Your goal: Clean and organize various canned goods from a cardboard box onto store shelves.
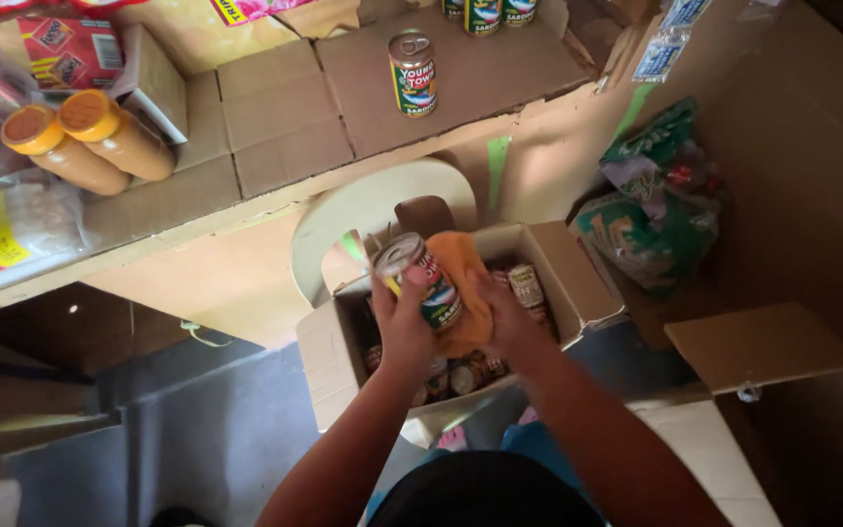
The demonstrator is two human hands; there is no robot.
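My left hand (400,327) grips a tin can (418,277) with a green and red label, tilted, above an open cardboard box (329,356). My right hand (507,317) presses an orange cloth (462,283) against the can's side. Several more cans (461,376) lie inside the box. The box rests on a pale plastic chair (363,205).
A shelf lined with flattened cardboard (285,127) runs above the box; one upright can (413,73) stands on it, with more cans (485,14) at the back. Two orange-capped jars (90,141) lie at the left. Green packets (651,200) hang at the right. Another carton (763,342) sits lower right.
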